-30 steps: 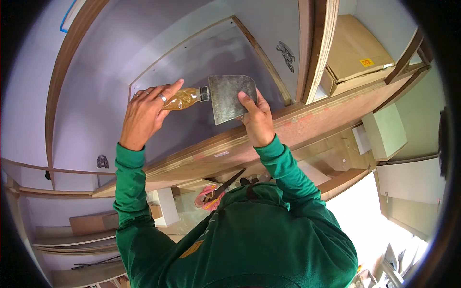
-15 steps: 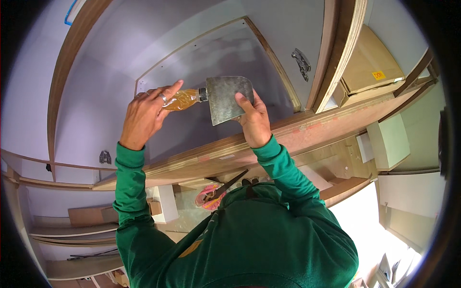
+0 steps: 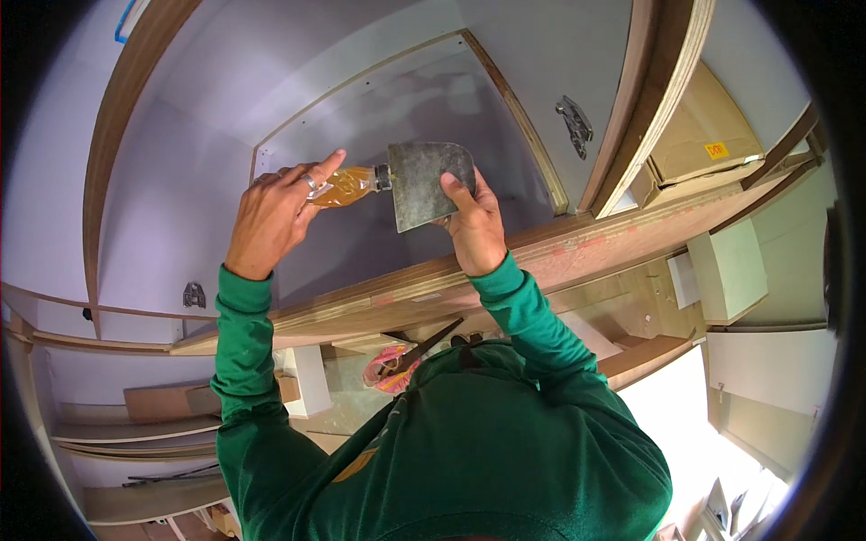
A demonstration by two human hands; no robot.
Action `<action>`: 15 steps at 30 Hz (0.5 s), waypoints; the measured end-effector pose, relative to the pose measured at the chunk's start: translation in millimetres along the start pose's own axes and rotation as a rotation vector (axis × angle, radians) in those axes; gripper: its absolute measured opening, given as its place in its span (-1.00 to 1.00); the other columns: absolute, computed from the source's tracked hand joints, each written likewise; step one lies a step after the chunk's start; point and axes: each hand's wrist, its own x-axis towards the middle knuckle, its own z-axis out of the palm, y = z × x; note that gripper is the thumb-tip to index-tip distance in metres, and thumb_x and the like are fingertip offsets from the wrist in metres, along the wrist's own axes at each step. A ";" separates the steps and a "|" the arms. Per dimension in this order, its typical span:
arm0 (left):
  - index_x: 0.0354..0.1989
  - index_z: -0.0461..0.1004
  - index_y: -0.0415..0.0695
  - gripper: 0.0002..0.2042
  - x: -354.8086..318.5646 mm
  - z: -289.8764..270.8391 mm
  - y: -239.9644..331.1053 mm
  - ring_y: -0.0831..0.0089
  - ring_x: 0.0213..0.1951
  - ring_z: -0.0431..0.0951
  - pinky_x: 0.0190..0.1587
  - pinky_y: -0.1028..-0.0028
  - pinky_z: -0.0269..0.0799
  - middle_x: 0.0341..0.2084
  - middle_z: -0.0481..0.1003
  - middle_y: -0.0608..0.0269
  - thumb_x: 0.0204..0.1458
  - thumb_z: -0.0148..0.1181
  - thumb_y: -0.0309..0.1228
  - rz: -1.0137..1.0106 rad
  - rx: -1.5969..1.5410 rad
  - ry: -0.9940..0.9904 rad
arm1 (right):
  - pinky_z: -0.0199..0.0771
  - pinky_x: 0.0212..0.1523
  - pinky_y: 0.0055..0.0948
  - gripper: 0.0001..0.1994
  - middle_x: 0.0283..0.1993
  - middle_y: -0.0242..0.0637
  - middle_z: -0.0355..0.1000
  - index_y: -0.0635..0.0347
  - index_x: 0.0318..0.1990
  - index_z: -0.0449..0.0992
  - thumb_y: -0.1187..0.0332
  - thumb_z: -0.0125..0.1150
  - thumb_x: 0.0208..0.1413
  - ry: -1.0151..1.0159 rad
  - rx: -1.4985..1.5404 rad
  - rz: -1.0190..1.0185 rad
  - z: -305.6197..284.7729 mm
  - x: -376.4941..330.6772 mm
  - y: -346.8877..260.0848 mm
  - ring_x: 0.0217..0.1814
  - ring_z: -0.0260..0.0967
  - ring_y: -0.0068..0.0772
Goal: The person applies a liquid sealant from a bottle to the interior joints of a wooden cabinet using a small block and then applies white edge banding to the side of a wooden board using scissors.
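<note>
In the pale cabinet (image 3: 171, 207), above its wooden edge (image 3: 361, 302), two hands are holding things close together. The left hand (image 3: 271, 216) is gripping a bottle (image 3: 347, 187) of amber liquid tipped on its side, its grip wrapping the body and partly hiding it, while one finger is stretching outward. The bottle's dark neck is pointing right, toward the straight left side of a grey plate (image 3: 419, 185) — whether the two are touching, I cannot tell. The right hand (image 3: 478, 221) is holding that plate by its right side, the grip narrowing on it with the thumb pressing the visible face. Green sleeves (image 3: 244, 361) are covering both forearms. To the right, a hinge (image 3: 575, 126) is sitting on a panel — and beyond, a box (image 3: 708, 122) is resting. Below the edge, a pink bag (image 3: 383, 374) is showing.
</note>
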 end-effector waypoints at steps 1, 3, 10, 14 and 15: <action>0.29 0.29 0.22 -0.25 0.0 0.2 -0.2 0.14 -0.33 0.54 -0.19 0.25 0.47 -0.18 0.55 0.22 -0.17 0.32 -0.57 0.000 0.007 -0.004 | 0.56 -0.26 -0.43 -0.75 -0.09 -0.40 0.48 0.08 0.03 0.40 0.28 0.11 0.25 0.003 -0.005 -0.001 -0.9 0.6 1.0 -0.13 0.48 -0.52; 0.29 0.28 0.23 -0.25 0.0 -1.1 0.9 0.10 -0.30 0.54 -0.17 0.25 0.46 -0.16 0.55 0.15 -0.15 0.30 -0.59 -0.016 -0.007 -0.034 | 0.56 -0.27 -0.43 -0.76 -0.09 -0.40 0.48 0.07 0.03 0.41 0.28 0.10 0.25 0.008 -0.014 -0.001 -2.0 1.3 2.3 -0.13 0.48 -0.52; 0.30 0.27 0.21 -0.26 0.2 -2.1 4.4 0.08 -0.32 0.52 -0.18 0.24 0.44 -0.19 0.54 0.12 -0.14 0.29 -0.59 -0.019 -0.041 -0.053 | 0.53 -0.22 -0.40 -0.76 -0.08 -0.43 0.48 0.07 0.04 0.41 0.32 0.10 0.24 0.016 0.005 0.010 -4.1 3.8 4.7 -0.12 0.48 -0.51; 0.30 0.27 0.19 -0.28 1.9 0.4 3.1 0.07 -0.33 0.51 -0.21 0.23 0.43 -0.20 0.54 0.13 -0.12 0.27 -0.59 -0.021 -0.063 -0.049 | 0.51 -0.18 -0.37 -0.75 -0.07 -0.42 0.48 0.08 0.04 0.41 0.33 0.10 0.24 0.018 0.027 0.004 -6.0 5.5 6.0 -0.10 0.48 -0.49; 0.30 0.28 0.19 -0.28 4.5 2.1 1.5 0.07 -0.33 0.51 -0.21 0.23 0.44 -0.20 0.54 0.13 -0.12 0.27 -0.59 -0.010 -0.076 -0.034 | 0.52 -0.23 -0.41 -0.75 -0.09 -0.43 0.48 0.08 0.04 0.41 0.32 0.11 0.24 0.011 0.027 -0.007 -6.6 6.9 5.9 -0.12 0.48 -0.52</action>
